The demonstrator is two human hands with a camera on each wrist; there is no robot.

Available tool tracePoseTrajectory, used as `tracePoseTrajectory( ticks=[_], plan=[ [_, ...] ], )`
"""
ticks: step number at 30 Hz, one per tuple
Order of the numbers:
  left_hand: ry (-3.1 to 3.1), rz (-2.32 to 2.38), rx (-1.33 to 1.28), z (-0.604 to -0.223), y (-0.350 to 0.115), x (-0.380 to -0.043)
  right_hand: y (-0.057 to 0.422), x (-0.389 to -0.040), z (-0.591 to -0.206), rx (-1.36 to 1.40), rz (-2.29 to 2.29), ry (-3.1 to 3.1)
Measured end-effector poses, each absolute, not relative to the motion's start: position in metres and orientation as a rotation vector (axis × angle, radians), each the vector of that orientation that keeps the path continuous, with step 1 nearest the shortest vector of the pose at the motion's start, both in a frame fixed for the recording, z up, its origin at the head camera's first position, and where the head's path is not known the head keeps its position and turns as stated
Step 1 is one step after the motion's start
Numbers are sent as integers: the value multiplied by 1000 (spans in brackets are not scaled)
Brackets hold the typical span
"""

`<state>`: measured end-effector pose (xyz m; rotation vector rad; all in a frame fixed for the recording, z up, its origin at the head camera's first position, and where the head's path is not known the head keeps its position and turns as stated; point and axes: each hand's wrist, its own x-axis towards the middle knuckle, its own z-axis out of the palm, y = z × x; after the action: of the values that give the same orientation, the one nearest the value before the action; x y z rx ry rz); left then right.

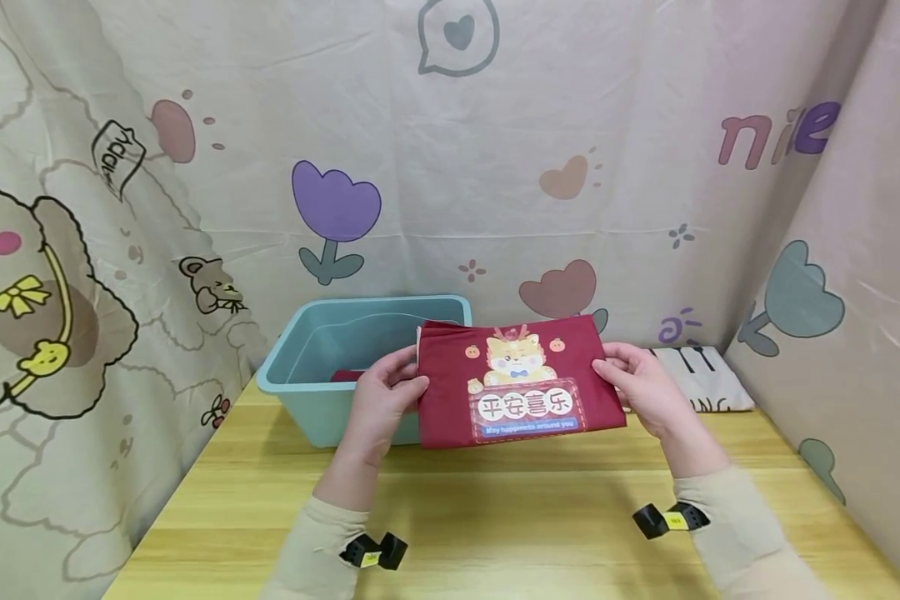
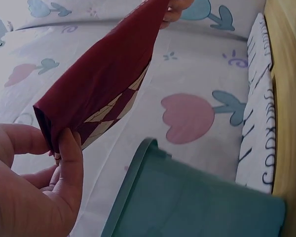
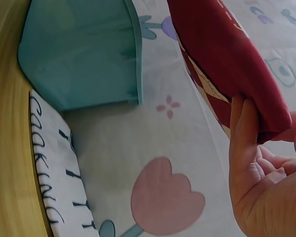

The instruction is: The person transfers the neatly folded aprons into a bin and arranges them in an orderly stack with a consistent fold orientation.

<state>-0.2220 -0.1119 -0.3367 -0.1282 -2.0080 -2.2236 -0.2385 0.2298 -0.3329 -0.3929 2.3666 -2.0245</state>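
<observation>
A folded dark red cloth is held up in front of me, its printed cartoon animal and lettering facing me. My left hand pinches its left edge between thumb and fingers. At the opposite edge, my right hand grips it the same way. Both wrist views show a checked red and beige layer on the cloth's far side. A light blue bin stands behind the cloth and my left hand, with a bit of red cloth visible inside it.
On the right of the wooden table, a folded white cloth with black lettering lies near the back. A printed curtain hangs behind and along both sides of the table.
</observation>
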Motion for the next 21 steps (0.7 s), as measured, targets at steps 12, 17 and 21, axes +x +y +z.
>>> tracePoseTrajectory(
  ticks=[12, 17, 21],
  plan=[
    [-2081, -2113, -116, -329, -144, -225, 195, -250, -332, -387, -2078, 2334],
    [-2147, -2043, -51, -324, -158, -228, 179, -254, -332, -396, -2109, 2307],
    [-2176, -2003, -2, -321, -168, -230, 168, -258, -333, -400, -2130, 2288]
  ],
)
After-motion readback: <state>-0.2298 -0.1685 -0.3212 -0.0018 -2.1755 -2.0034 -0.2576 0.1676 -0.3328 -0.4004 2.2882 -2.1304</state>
